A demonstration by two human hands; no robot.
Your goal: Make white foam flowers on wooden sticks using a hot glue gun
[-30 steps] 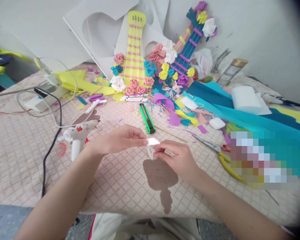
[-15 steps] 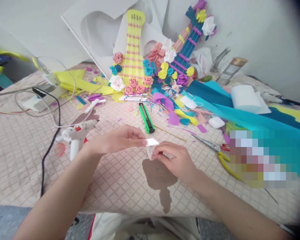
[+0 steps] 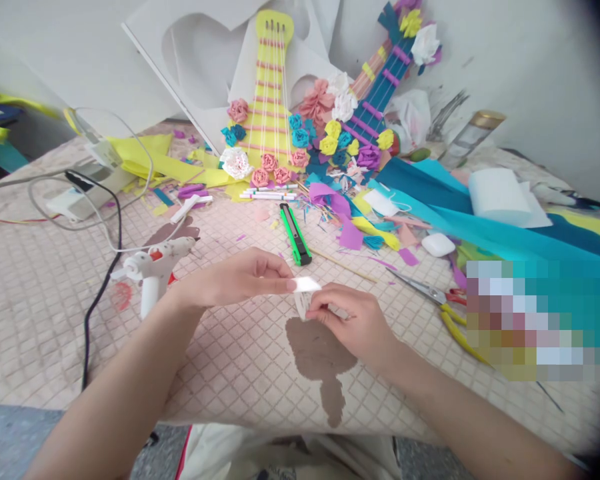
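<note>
Between my hands is a small, bright white piece [image 3: 306,285], folded or angled, perhaps paper or foam; what it is made of I cannot tell. My left hand [image 3: 247,277] pinches its upper left end between thumb and fingers. At its right and lower side, my right hand [image 3: 355,317] grips it with closed fingertips, which hide part of it. The piece is held just above the table, near a brown worn patch [image 3: 320,353] in the quilted cover. Beyond the hands lies a green box cutter [image 3: 295,233], touched by neither.
A white glue gun [image 3: 155,267] with a cord stands left of my left hand. Scissors [image 3: 425,287] and a thin stick [image 3: 345,265] lie to the right. Flower-trimmed yellow [image 3: 270,107] and blue [image 3: 380,93] paper guitars lean at the back among scraps. A power strip [image 3: 80,197] sits far left.
The camera view has shifted slightly, so the table things appear a little farther right. Both hands keep their grip on the white piece, almost unmoved.
</note>
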